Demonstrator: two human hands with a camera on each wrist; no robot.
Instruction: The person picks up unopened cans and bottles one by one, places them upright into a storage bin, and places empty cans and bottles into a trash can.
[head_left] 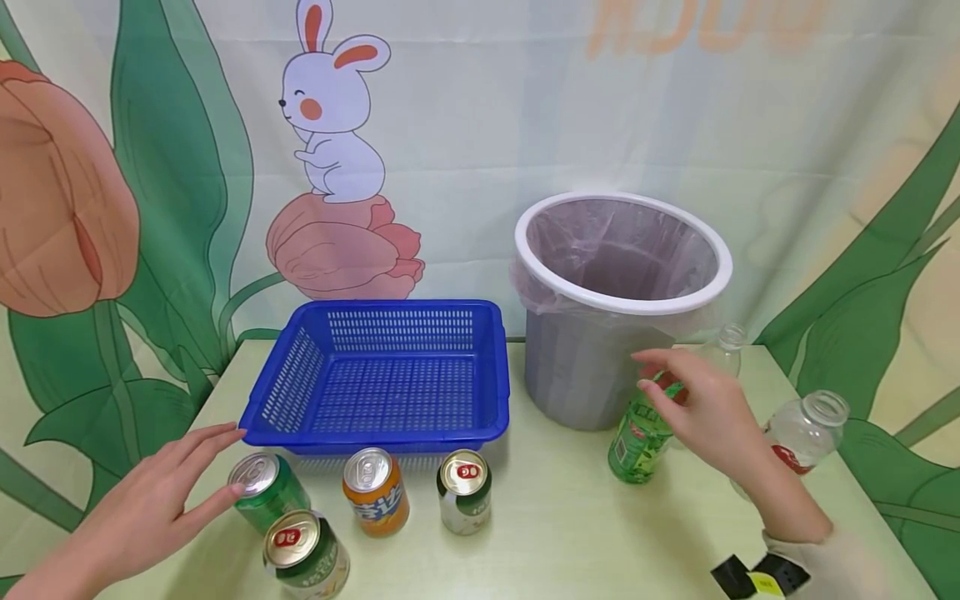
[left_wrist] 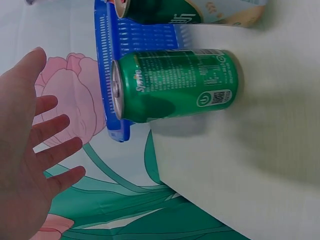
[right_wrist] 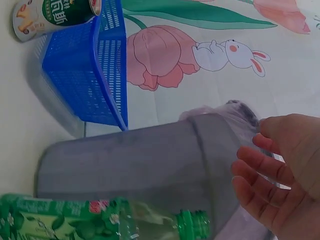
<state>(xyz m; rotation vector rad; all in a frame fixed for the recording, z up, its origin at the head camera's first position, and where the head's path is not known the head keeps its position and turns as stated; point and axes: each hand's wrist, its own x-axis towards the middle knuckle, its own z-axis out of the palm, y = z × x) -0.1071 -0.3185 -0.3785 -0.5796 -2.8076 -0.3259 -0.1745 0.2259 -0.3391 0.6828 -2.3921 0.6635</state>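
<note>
In the head view my left hand (head_left: pixel 150 504) hovers with extended fingers beside a green Sprite can (head_left: pixel 279 500). The left wrist view shows a gap between that hand (left_wrist: pixel 30 145) and the can (left_wrist: pixel 175 85). Close to the Sprite can stand a dark green and white can (head_left: pixel 321 560), an orange can (head_left: pixel 382 502) and a second green and white can (head_left: pixel 467 498). My right hand (head_left: pixel 708 408) is over a bottle with a green label (head_left: pixel 637 442). Loosely bent and holding nothing, its fingers (right_wrist: pixel 267 165) are apart from the bottle's neck (right_wrist: pixel 192 225).
A blue plastic basket (head_left: pixel 382 439) sits behind the cans. Right of it stands a grey bin (head_left: pixel 585 367) with a white rim and clear liner. Two transparent bottles are at the right, one nearer (head_left: pixel 806 433) and one behind (head_left: pixel 727 354). A printed curtain (head_left: pixel 465 150) hangs behind the table.
</note>
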